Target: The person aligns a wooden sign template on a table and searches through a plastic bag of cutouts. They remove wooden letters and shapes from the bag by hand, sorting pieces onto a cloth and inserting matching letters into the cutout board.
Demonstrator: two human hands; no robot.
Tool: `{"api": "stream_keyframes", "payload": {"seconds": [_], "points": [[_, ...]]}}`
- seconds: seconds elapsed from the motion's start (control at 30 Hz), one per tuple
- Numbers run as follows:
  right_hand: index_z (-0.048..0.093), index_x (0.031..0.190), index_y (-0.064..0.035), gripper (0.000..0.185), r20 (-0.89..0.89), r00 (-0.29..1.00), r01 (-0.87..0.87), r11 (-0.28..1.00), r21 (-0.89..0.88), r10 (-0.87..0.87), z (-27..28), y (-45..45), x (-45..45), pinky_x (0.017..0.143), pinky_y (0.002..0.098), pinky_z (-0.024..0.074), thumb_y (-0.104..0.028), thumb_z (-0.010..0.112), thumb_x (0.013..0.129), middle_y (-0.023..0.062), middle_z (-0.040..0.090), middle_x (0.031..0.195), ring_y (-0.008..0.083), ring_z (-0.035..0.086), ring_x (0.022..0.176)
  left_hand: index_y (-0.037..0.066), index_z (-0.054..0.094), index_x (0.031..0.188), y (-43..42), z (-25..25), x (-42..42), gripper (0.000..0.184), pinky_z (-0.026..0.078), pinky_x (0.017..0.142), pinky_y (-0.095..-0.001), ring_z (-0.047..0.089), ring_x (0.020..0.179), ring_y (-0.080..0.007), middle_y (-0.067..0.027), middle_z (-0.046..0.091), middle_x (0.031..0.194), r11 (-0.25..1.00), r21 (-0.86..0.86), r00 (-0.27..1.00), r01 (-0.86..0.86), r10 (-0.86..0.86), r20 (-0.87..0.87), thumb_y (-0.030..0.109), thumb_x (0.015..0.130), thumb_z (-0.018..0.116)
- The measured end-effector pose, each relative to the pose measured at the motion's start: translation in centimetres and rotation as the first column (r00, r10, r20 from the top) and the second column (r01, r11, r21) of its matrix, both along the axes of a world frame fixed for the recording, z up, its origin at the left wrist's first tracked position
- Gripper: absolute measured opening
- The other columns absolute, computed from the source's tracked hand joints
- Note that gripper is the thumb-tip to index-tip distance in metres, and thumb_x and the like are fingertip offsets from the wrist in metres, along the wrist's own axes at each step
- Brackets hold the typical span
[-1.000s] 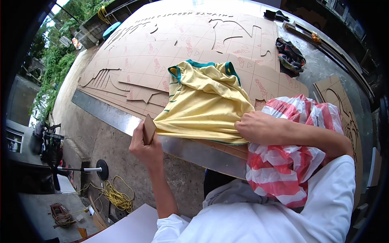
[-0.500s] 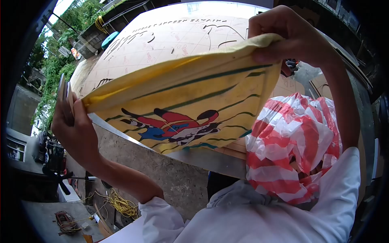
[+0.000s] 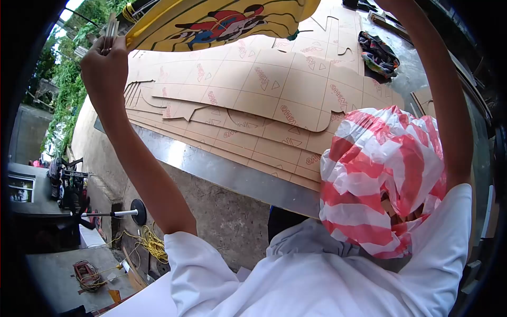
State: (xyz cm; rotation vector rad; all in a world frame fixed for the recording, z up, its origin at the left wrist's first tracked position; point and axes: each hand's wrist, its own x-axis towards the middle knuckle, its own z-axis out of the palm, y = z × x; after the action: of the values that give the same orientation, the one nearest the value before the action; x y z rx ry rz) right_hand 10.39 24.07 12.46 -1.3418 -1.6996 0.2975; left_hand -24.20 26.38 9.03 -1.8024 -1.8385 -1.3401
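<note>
Head view: yellow shirt, aloft over the far left of the brown sheets; left hand, closed on its corner and on thin flat pieces; right hand, cut off, grip untellable; best handled with light, even tension, hard edges angled off the fabric.

Red lettering, apparently "Nawa", repeats on the brown sheets

Workshop with cut-out sheets
</note>
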Motion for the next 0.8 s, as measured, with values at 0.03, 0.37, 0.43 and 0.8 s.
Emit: {"api": "stream_keyframes", "payload": {"seconds": [0.03,0.37,0.43,0.8], "points": [[0.066,0.084,0.0036,0.024,0.103,0.994,-0.027,0.997,-0.067,0.034,-1.3,-0.5,0.3,0.063,0.0322,0.0568,-0.019,0.058,0.085,0.011,0.067,0.085,0.0178,0.064,0.067,0.0,0.064,0.077,-1.1,-1.6,0.0,0.026,0.045,0.064,-0.0317,0.055,0.058,-0.0157,-0.0095,0.062,0.063,0.998,-0.059,0.999,0.034,-0.032,0.044,0.025,0.08,0.058],[0.067,0.095,0.0003,0.028,0.339,0.617,-0.282,0.602,-0.747,0.71,-13.2,-11.5,0.0,0.092,0.0382,0.0432,-0.025,0.064,0.083,0.0158,0.063,0.095,0.0281,0.059,0.098,-0.001,0.059,0.091,-16.4,-16.7,1.2,0.017,0.046,0.068,-0.0355,0.059,0.065,-0.0224,-0.0131,0.062,0.073,0.701,-0.697,0.96,0.148,0.067,0.271,0.012,0.08,0.062],[0.067,0.097,0.0005,0.03,0.391,0.614,-0.279,0.652,-0.705,0.685,-12.9,-12.6,0.2,0.093,0.0383,0.0422,-0.026,0.064,0.083,0.0157,0.063,0.099,0.0282,0.058,0.101,0.001,0.057,0.101,-16.7,-16.0,1.5,0.026,0.048,0.071,-0.036,0.063,0.071,-0.0251,-0.0155,0.065,0.083,0.658,-0.728,0.955,0.191,0.046,0.292,0.016,0.081,0.064],[0.063,0.103,-0.0054,0.036,0.426,0.614,-0.312,0.7,-0.643,0.665,-9.7,-14.9,1.0,0.089,0.0399,0.0442,-0.021,0.072,0.072,0.0116,0.059,0.104,0.031,0.056,0.103,-0.002,0.044,0.126,-6.4,-18.8,12.6,0.066,0.047,0.092,-0.042,0.052,0.109,-0.0343,-0.0195,0.053,0.113,0.599,-0.695,0.829,0.399,-0.559,-0.006,0.027,0.075,0.074]]}}
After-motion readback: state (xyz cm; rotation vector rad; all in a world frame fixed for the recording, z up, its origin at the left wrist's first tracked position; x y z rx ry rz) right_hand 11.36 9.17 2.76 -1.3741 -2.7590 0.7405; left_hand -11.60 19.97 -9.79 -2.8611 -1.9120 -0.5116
